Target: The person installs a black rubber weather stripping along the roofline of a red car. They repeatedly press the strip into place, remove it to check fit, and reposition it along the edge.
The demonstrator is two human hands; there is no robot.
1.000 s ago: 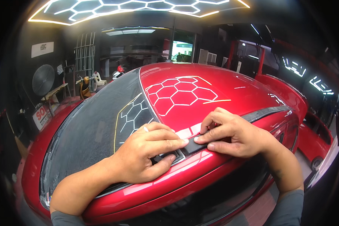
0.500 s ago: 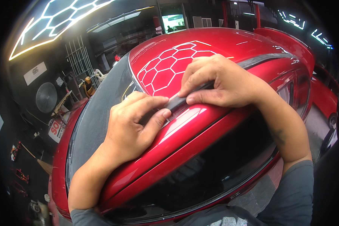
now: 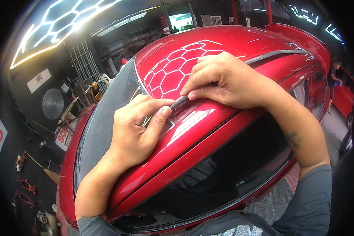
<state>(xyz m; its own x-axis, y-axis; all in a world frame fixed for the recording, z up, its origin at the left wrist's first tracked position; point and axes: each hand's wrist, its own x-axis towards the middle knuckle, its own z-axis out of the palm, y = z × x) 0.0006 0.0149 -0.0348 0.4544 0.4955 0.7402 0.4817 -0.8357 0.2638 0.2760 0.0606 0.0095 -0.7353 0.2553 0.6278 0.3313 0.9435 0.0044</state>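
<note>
A black roof trim strip (image 3: 179,103) runs along the channel at the near edge of a red car's roof (image 3: 224,37). Its front end is pinched between thumb and forefinger of my left hand (image 3: 133,131), close to the top corner of the windshield (image 3: 112,102). A short way back along the strip, my right hand (image 3: 226,80) grips it between thumb and fingers. Between the hands, the strip looks tilted and raised from the channel. Behind my right hand the strip also stands up off the roof, with a gap below it.
The car's dark side window (image 3: 200,177) lies below my arms. A fan (image 3: 53,103), a broom (image 3: 51,175) and a metal rack (image 3: 84,65) stand at the left. Far right, a person (image 3: 334,76) is beside another red car (image 3: 344,98).
My hands have shifted slightly, and the strip between them is turned so more of its edge shows. The right fingertips have drawn back a little. A person has come into view at the far right.
</note>
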